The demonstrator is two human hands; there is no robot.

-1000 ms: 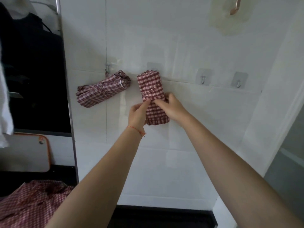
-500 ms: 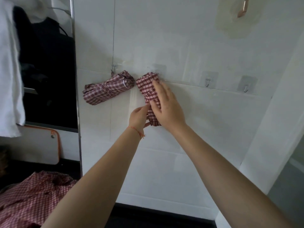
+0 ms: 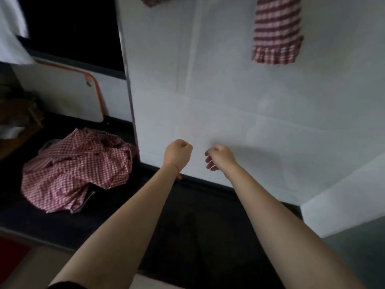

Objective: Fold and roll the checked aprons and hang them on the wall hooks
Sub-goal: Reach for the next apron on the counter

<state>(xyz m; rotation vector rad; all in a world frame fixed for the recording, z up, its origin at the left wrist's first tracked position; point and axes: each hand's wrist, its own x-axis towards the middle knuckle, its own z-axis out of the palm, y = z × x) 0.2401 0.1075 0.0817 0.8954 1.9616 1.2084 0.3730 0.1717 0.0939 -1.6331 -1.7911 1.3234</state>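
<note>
Both hands low in front of white wall [image 3: 260, 113], holding nothing. Left hand [image 3: 177, 152] at 6 o'clock of frame centre, fingers curled tight into a fist, red thread bracelet [image 3: 177, 168] at wrist. Right hand [image 3: 220, 156] just beside it at its 3 o'clock, not touching, fingers loosely curled and hanging down, slightly apart, palm side hidden.

Rolled apron [image 3: 277, 30] hangs on wall at 1 o'clock, well above right hand, red-white check, top cut by frame edge so hook not visible. Second rolled apron [image 3: 156, 0], only a sliver at 12 o'clock top edge. Crumpled apron pile [image 3: 77, 170] lies on dark counter [image 3: 187, 215] at 9 o'clock of left hand, near wall corner, apart from both hands.

White board with orange rim [image 3: 62, 92] leans at 10 o'clock behind the pile. White cloth [image 3: 10, 28] hangs at top left, 11 o'clock
</note>
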